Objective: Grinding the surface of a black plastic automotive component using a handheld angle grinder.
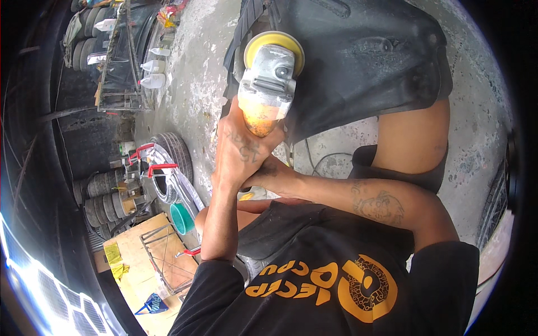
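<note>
An angle grinder (270, 75) with a grey metal head and orange body sits near the upper middle, its yellow round disc (250, 50) at the far end. My left hand (246, 148) is wrapped round the orange body, just behind the head. Lower down, my right hand (274, 176) is closed round the rear of the grinder, partly hidden behind my left wrist. Under and beside the disc lies a large moulded black plastic panel (358, 67), resting near my bent right leg. Whether the disc touches the panel cannot be made out.
A dark cable (330, 154) curls over the stained concrete floor (193, 84). To the left are a tyre (176, 151), a silver curved part with red clamps (162, 167), a green basin (181, 218), white jugs (152, 81), a metal rack (120, 101) and stacked tyres (98, 210).
</note>
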`<action>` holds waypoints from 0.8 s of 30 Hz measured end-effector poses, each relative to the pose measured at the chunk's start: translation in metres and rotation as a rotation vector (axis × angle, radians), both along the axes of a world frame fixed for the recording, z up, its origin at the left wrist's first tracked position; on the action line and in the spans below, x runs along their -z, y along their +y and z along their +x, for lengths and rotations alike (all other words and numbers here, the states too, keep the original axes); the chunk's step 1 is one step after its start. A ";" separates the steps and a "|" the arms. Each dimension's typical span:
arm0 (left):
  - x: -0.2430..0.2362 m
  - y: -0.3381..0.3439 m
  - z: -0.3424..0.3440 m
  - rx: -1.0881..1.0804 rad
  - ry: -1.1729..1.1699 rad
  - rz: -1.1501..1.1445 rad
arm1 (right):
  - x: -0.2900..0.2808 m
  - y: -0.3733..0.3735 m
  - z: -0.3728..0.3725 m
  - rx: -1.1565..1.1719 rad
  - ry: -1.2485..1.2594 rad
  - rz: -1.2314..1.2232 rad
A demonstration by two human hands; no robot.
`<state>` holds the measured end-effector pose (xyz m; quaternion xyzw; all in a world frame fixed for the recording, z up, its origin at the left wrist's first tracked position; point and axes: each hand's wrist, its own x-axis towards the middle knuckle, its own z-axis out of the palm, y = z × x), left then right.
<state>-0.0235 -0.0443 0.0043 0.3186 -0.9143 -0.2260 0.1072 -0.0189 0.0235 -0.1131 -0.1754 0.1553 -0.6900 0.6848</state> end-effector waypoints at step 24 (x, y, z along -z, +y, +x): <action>0.005 -0.004 0.003 -0.011 -0.015 0.029 | 0.003 -0.003 0.006 0.012 -0.049 0.017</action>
